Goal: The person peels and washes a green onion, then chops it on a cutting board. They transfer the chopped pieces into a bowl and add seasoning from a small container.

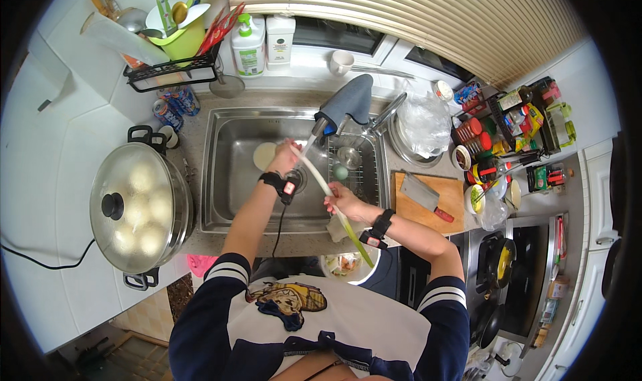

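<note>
A long green onion [315, 171] slants across the steel sink [235, 200], its white end under the running faucet [318, 127]. My left hand [287, 156] is at that white end, in the stream of water; its fingers are partly hidden. Lower down the stalk, my right hand [343, 200] grips it, and the green end [362, 250] hangs past the sink's front edge. A grey cloth [346, 100] drapes over the faucet. Beside my left hand, a pale round disc [265, 156] lies on the sink bottom.
Right of the sink, a cleaver [420, 191] rests on a wooden cutting board [454, 185]. A lidded steamer pot [135, 205] with several buns stands at left. Inside the sink is a wire rack [368, 173]. Below its front edge sits a waste bin [357, 279].
</note>
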The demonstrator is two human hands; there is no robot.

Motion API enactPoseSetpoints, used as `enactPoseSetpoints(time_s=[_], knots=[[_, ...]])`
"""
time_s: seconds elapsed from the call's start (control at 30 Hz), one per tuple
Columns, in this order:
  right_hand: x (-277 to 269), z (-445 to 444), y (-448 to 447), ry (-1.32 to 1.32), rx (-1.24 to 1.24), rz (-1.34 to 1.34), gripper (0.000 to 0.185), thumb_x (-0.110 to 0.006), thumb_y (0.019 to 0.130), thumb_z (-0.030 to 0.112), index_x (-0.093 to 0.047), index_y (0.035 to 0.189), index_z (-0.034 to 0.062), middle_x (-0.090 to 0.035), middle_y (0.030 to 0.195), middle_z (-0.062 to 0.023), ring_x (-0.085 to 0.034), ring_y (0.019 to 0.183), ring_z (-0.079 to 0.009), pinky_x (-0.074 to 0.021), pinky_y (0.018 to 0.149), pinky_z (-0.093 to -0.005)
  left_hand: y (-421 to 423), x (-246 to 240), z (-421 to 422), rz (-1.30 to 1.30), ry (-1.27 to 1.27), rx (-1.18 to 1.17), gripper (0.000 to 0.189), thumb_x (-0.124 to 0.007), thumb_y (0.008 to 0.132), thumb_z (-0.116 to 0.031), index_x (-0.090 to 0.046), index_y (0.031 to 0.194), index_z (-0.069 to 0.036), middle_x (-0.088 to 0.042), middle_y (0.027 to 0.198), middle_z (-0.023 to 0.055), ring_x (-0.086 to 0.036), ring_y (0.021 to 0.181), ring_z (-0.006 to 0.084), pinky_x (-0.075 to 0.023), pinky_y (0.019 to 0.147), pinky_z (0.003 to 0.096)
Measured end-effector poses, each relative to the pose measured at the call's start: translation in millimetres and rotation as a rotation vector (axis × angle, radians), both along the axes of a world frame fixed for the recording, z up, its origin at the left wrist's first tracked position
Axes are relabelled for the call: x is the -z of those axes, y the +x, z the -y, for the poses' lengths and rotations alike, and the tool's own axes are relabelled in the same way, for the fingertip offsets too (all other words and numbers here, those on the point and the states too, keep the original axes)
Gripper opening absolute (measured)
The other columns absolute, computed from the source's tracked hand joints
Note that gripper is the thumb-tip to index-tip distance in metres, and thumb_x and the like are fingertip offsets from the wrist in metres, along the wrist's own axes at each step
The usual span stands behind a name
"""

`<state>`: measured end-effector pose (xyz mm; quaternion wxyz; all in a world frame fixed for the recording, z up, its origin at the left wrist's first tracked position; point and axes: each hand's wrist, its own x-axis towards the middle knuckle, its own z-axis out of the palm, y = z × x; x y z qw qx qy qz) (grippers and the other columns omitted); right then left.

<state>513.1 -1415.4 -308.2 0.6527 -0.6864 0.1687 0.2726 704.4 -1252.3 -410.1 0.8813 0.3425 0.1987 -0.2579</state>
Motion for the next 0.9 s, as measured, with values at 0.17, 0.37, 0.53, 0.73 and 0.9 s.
enactPoseSetpoints(time_s=[0.17,0.37,0.53,0.73,0.9], knots=[[0.5,3.0,-1.2,0.017,0.015,0.03,0.031,-0.051,0.099,0.005,-0.045,0.129,0.0026,-0.061,0.09,-0.0066,-0.062,0.068,-0.0126,-0.0528,0.058,-0.0253,-1.8,-43.6,-12.8,-0.066,-0.192,-0.069,0.021,-0.045,0.104,-0.024,-0.051,0.105,-0.004,-0.063,0.111,0.0189,-0.065,0.094,0.0314,-0.0533,0.085,0.0434],[21.6,-21.7,102.9,0.131,-0.045,0.449,0.017,-0.054,0.094,0.001,-0.058,0.111,0.0011,-0.064,0.086,-0.004,-0.063,0.076,-0.0128,-0.0513,0.066,-0.0269,-24.1,-105.6,-22.2,0.383,0.291,0.199,0.031,-0.048,0.104,-0.025,-0.046,0.124,-0.002,-0.065,0.115,0.0148,-0.065,0.105,0.0251,-0.0552,0.089,0.0385],[36.6,-33.7,150.0,-0.164,-0.198,0.614,0.013,-0.056,0.099,0.012,-0.061,0.096,0.0007,-0.066,0.085,-0.0062,-0.064,0.076,-0.0149,-0.0513,0.069,-0.0295,-5.4,-156.4,-47.2,0.656,0.456,-0.056,0.023,-0.046,0.104,-0.019,-0.046,0.121,-0.004,-0.065,0.112,0.0136,-0.065,0.105,0.0223,-0.0536,0.09,0.035],[83.1,-2.3,111.1,-0.459,-0.419,0.485,0.027,-0.052,0.099,0.026,-0.062,0.088,0.0038,-0.066,0.072,-0.0092,-0.063,0.067,-0.0266,-0.0505,0.067,-0.0371,10.7,-215.2,-85.0,0.834,0.561,-0.205,0.02,-0.043,0.105,-0.018,-0.044,0.12,-0.003,-0.065,0.114,0.0125,-0.063,0.108,0.0202,-0.0526,0.091,0.033],[127.4,25.3,111.3,-0.914,-0.636,0.407,0.015,-0.053,0.092,0.011,-0.064,0.098,0.003,-0.068,0.092,-0.0069,-0.064,0.084,-0.0166,-0.0516,0.067,-0.0354,5.8,-218.6,-91.6,0.854,0.638,-0.182,0.021,-0.043,0.105,-0.019,-0.045,0.121,-0.005,-0.064,0.118,0.0093,-0.061,0.111,0.0179,-0.0502,0.093,0.0309]])
